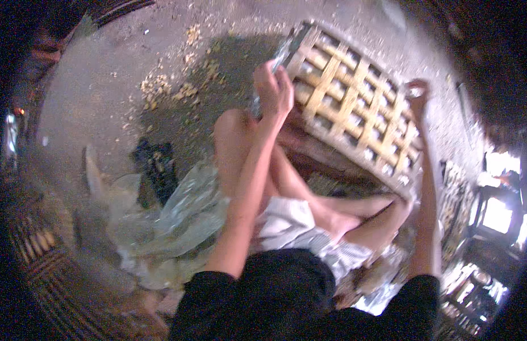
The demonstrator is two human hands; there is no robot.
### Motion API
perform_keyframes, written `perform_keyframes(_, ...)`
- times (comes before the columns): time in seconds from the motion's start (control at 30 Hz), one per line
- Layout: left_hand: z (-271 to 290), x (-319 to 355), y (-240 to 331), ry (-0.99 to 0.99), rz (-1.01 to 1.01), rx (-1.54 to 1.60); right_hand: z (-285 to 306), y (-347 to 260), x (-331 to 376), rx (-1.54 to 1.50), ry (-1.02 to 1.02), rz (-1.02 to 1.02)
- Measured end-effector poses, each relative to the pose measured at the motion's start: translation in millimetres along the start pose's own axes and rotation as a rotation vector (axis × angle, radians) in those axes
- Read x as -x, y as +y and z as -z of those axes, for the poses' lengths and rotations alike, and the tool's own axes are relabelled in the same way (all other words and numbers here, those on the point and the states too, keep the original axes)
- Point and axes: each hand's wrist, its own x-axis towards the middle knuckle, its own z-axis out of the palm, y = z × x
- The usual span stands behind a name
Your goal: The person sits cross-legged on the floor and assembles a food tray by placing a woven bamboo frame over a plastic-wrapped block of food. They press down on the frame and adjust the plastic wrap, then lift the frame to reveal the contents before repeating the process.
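Observation:
A lattice panel [360, 105] of pale crossed slats in a greyish frame lies tilted over my crossed legs. At its left edge, my left hand [273, 91] is closed with the fingers bent around a thin bluish strip [276, 63], whose kind is blurred. My right hand [418, 94] is beside the panel's far right edge, with thumb and fingers curled together in a pinch. Whatever the right fingers hold, if anything, is too small to make out. Through the square gaps of the lattice small bright spots show.
Pale chips [167, 91] are scattered on the dirt floor beyond my knees. A crumpled clear plastic sheet [187, 207] spreads to my left, next to a dark bundle [155, 167]. Slatted woodwork [39, 244] stands at the far left; cluttered items [473, 284] lie on the right.

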Motion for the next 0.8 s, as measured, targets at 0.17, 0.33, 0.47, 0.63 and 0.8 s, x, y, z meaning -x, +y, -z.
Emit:
perform_keyframes(0.17, -12.5, 16.7, -5.1, -0.038, 0.186, 0.100, 116.3, 62.2, 60.2, 0.287, -0.031, -0.187)
perform_keyframes(0.33, -21.8, 24.5, -30.4, -0.009, 0.101, 0.163, 164.9, 107.4, 155.1, 0.493, -0.031, -0.366)
perform_keyframes(0.47, -25.1, 24.8, -31.4, -0.088, 0.098, 0.093, 189.6, 113.2, 239.6, 0.587, 0.004, -0.500)
perform_keyframes(0.63, -7.1, 12.9, -35.5, -0.088, -0.029, 0.101, 182.9, 85.8, 323.0, 0.580, 0.071, -0.641)
perform_keyframes(0.8, 2.6, 20.0, 26.8, -0.290, -0.012, 0.145, 171.7, 46.6, 378.4, 0.342, 0.342, -0.794)
